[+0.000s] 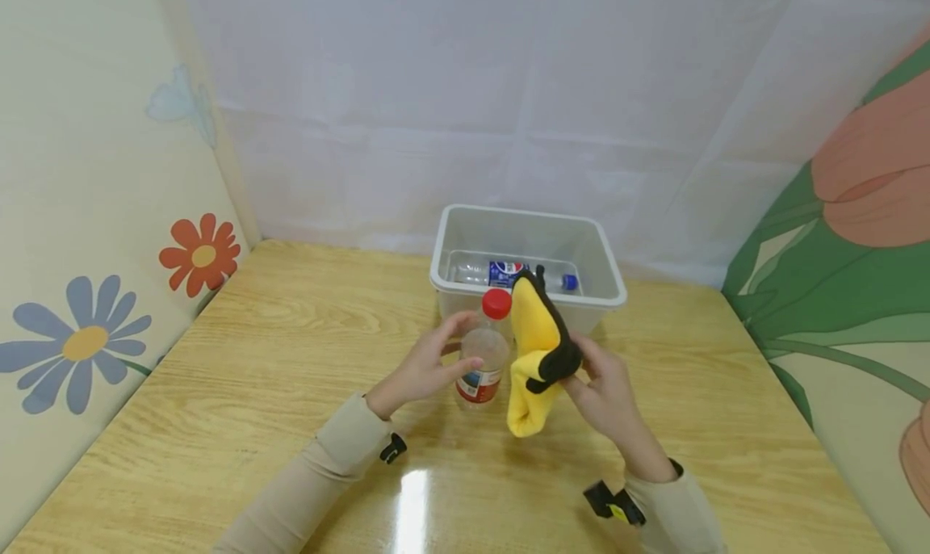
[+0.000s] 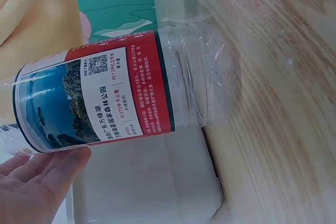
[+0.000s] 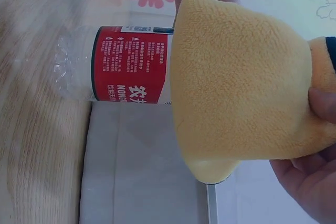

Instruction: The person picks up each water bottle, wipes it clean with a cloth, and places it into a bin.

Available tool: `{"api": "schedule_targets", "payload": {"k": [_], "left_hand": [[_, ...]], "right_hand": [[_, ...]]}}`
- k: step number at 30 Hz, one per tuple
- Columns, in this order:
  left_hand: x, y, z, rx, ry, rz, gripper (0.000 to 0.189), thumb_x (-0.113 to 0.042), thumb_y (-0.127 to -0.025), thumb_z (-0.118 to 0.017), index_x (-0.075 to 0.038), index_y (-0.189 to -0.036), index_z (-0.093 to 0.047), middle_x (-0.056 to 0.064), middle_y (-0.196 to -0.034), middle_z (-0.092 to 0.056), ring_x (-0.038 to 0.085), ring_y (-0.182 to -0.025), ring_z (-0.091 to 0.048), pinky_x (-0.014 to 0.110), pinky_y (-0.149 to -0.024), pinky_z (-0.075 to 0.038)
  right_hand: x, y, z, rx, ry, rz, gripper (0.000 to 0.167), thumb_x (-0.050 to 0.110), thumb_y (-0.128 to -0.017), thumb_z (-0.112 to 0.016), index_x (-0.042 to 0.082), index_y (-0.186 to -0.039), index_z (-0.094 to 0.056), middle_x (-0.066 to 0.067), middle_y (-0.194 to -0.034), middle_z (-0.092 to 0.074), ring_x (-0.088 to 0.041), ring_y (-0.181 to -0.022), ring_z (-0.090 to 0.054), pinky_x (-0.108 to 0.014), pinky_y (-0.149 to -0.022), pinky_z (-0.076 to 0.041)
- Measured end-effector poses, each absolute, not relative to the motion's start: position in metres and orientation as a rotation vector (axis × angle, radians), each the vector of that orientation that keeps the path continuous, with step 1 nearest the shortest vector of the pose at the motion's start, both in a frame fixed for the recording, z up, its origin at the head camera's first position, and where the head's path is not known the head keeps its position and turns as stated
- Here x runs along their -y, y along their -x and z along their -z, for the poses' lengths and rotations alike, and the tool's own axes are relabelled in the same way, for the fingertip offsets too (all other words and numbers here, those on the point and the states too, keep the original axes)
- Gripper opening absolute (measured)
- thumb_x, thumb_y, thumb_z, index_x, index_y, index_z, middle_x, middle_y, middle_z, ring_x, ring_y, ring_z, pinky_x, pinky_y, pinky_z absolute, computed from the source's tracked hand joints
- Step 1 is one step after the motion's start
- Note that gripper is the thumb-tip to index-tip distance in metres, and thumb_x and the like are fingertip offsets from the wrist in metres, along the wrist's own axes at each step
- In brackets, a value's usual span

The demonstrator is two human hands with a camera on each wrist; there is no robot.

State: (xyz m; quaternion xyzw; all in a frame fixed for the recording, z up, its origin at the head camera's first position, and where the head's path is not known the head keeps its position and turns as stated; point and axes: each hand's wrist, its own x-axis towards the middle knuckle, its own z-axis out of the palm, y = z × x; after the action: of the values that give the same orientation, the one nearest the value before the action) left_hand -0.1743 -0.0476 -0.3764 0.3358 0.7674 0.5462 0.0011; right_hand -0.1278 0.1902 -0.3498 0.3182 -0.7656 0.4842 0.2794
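Note:
A clear plastic water bottle (image 1: 485, 348) with a red cap and a red-and-white label stands upright in front of the grey bin. My left hand (image 1: 429, 364) holds it from the left, thumb on the near side and fingers behind; the left wrist view shows those fingers by the label (image 2: 100, 95). My right hand (image 1: 603, 384) grips a folded cloth (image 1: 534, 316), yellow and fluffy with a black edging, just right of the bottle. In the right wrist view the cloth (image 3: 239, 82) hides the bottle's upper part, and the right thumb (image 3: 323, 103) presses on it.
The open grey plastic bin (image 1: 617, 291) stands behind both hands on the wooden table (image 1: 327, 295). Inside it lies a clear bottle with a blue label (image 1: 504, 274) and blue cap. White sheeting (image 1: 436, 94) hangs behind; flower-patterned panels (image 1: 87, 215) flank the table.

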Motion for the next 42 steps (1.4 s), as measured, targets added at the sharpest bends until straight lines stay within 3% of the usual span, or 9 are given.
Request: {"api": "schedule_targets", "payload": {"k": [5,14,26,42], "left_hand": [[0.048,0.162,0.356,-2.401,-1.047,-1.701,0.059,-0.002,-0.084,-0.062,0.011,-0.132,-0.030,0.027,-0.129,-0.044,0.038,-0.116,-0.046,0.045,-0.094,-0.044],[0.049,0.162,0.356,-2.398,-1.065,-1.700,0.060,-0.002,-0.084,-0.062,0.011,-0.133,-0.030,0.028,-0.130,-0.043,0.038,-0.116,-0.046,0.044,-0.094,-0.044],[0.048,0.161,0.356,-2.392,-1.085,-1.711,0.061,-0.001,-0.084,-0.062,0.013,-0.133,-0.029,0.030,-0.127,-0.044,0.039,-0.114,-0.047,0.045,-0.093,-0.044],[0.048,0.159,0.352,-2.389,-1.059,-1.719,0.060,0.000,-0.084,-0.061,0.012,-0.133,-0.030,0.030,-0.128,-0.043,0.039,-0.115,-0.046,0.046,-0.094,-0.043]], "right_hand": [[-0.188,0.127,0.348,2.058,-0.846,-1.262,0.047,-0.030,-0.052,-0.056,-0.018,-0.097,-0.056,-0.030,-0.091,-0.061,0.003,-0.095,-0.054,-0.011,-0.083,-0.046],[-0.187,0.131,0.350,2.087,-0.861,-1.187,0.045,-0.027,-0.054,-0.059,-0.015,-0.097,-0.058,-0.025,-0.090,-0.063,-0.001,-0.091,-0.056,-0.009,-0.080,-0.046],[-0.190,0.136,0.355,2.159,-0.863,-1.112,0.046,-0.025,-0.055,-0.062,-0.013,-0.099,-0.060,-0.022,-0.093,-0.065,-0.029,-0.085,-0.063,-0.011,-0.082,-0.046],[-0.190,0.140,0.371,2.270,-0.847,-1.232,0.046,-0.025,-0.060,-0.059,-0.011,-0.104,-0.059,-0.021,-0.097,-0.065,-0.019,-0.090,-0.061,-0.026,-0.077,-0.054]]}}
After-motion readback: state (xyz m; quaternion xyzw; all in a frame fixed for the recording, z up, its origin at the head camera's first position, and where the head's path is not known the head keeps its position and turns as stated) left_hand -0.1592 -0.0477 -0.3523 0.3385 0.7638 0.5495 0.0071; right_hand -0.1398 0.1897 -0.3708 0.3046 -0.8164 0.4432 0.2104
